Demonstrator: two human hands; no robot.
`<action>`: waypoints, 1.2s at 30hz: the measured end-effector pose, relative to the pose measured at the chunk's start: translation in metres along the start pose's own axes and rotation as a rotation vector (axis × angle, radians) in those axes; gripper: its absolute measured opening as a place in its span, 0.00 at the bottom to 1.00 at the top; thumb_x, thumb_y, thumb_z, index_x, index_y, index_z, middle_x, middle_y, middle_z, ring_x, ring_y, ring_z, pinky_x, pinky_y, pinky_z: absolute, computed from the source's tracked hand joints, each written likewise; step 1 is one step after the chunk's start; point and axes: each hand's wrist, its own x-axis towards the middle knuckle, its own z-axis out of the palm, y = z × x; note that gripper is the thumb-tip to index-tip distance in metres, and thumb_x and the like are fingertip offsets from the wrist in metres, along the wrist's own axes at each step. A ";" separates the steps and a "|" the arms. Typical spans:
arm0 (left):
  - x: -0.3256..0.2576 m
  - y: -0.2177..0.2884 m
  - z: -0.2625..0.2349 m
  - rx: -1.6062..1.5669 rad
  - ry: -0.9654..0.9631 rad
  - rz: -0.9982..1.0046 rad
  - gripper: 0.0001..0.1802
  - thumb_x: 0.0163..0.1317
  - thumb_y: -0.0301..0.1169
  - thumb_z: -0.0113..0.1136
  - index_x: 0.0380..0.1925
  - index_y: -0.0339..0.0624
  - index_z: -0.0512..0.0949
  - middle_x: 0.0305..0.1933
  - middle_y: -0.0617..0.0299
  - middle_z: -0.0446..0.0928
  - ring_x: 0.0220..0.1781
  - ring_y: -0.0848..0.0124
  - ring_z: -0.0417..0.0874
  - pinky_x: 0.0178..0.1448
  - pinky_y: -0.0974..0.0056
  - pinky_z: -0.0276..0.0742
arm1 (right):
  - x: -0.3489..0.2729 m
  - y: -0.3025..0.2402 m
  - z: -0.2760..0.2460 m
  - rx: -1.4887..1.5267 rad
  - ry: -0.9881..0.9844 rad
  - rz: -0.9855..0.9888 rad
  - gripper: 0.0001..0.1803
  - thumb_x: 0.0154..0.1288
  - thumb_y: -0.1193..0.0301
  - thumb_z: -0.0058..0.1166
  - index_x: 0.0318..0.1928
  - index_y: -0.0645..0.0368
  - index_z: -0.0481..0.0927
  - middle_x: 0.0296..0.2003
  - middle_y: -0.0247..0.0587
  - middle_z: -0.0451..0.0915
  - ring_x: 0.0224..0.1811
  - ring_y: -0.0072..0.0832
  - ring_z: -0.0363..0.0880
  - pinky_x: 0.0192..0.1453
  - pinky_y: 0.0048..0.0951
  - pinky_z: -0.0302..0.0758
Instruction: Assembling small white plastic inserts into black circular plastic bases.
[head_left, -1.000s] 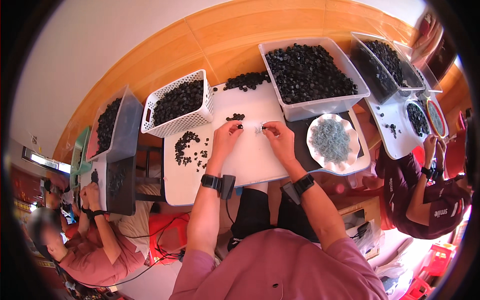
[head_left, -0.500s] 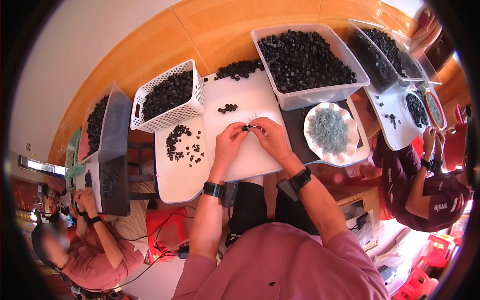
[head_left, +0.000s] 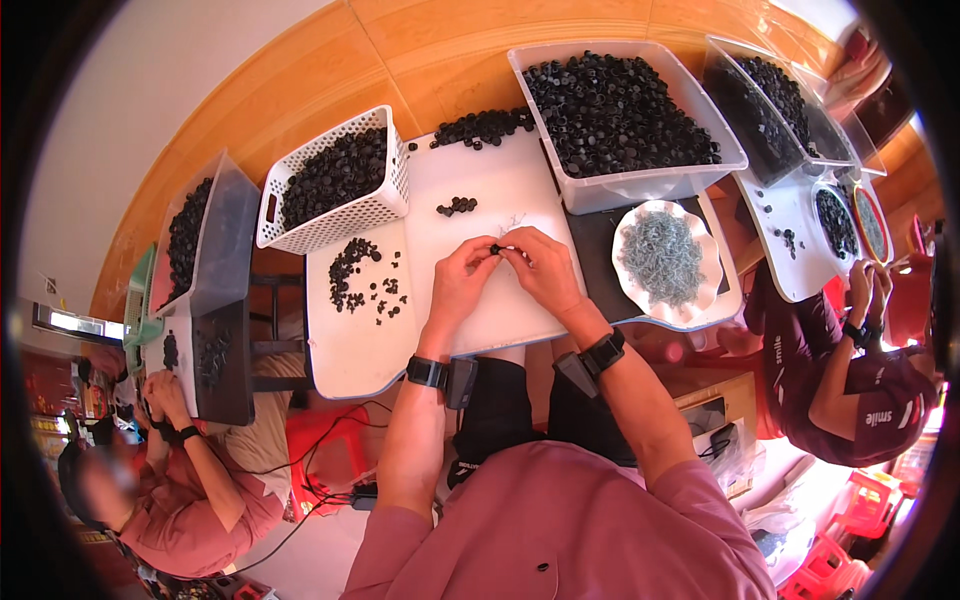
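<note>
One black piece sits between left hand and right hand.

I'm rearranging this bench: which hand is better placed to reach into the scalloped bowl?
Probably the right hand: the scalloped bowl sits to its right, nearer than to the left hand. Both are occupied at a small black piece, though.

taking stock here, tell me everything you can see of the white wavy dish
The white dish is round, with a wavy rim and a smooth, plastic look. It sits upright, heaped with thin, pale grey pieces that hide its bottom. It rests at the right of the table, at least partly over a black mat. Neither the left hand nor the right hand touches it.
</note>
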 end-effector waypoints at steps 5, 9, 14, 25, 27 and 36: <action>0.001 0.011 0.002 0.015 0.022 -0.082 0.16 0.63 0.26 0.71 0.50 0.36 0.82 0.38 0.56 0.90 0.38 0.73 0.89 0.45 0.68 0.83 | -0.001 -0.002 0.000 0.014 -0.020 0.068 0.07 0.61 0.82 0.65 0.41 0.62 0.84 0.38 0.43 0.86 0.36 0.40 0.87 0.37 0.33 0.84; 0.000 0.008 0.001 0.021 0.043 -0.107 0.15 0.62 0.26 0.73 0.47 0.35 0.82 0.37 0.57 0.90 0.38 0.73 0.89 0.45 0.68 0.83 | -0.001 -0.002 0.000 0.028 -0.024 0.080 0.07 0.62 0.81 0.65 0.41 0.62 0.86 0.38 0.43 0.87 0.35 0.38 0.88 0.37 0.33 0.84; 0.000 0.006 0.002 -0.009 0.047 -0.111 0.15 0.63 0.27 0.73 0.47 0.35 0.82 0.37 0.56 0.90 0.39 0.73 0.90 0.45 0.68 0.84 | -0.001 0.003 -0.001 0.097 -0.015 0.096 0.07 0.63 0.81 0.63 0.42 0.62 0.87 0.38 0.44 0.88 0.36 0.37 0.88 0.38 0.32 0.84; -0.001 0.008 0.002 0.035 0.041 -0.078 0.15 0.64 0.28 0.71 0.49 0.36 0.82 0.38 0.55 0.90 0.39 0.71 0.91 0.45 0.67 0.84 | -0.001 0.003 -0.001 0.107 -0.051 0.266 0.07 0.64 0.79 0.65 0.43 0.62 0.89 0.35 0.42 0.89 0.32 0.27 0.86 0.37 0.26 0.80; -0.001 0.012 0.002 0.040 0.043 -0.061 0.15 0.64 0.28 0.71 0.49 0.36 0.82 0.38 0.55 0.90 0.39 0.71 0.91 0.45 0.67 0.84 | -0.002 0.005 -0.002 0.112 -0.051 0.266 0.07 0.64 0.79 0.65 0.43 0.61 0.89 0.35 0.42 0.89 0.31 0.26 0.86 0.37 0.26 0.80; -0.003 0.008 0.001 0.043 0.027 -0.031 0.14 0.64 0.25 0.70 0.50 0.36 0.83 0.39 0.56 0.90 0.43 0.73 0.91 0.49 0.67 0.84 | 0.000 -0.002 -0.003 0.087 -0.058 0.250 0.07 0.64 0.79 0.65 0.43 0.61 0.89 0.35 0.42 0.89 0.31 0.27 0.85 0.37 0.26 0.80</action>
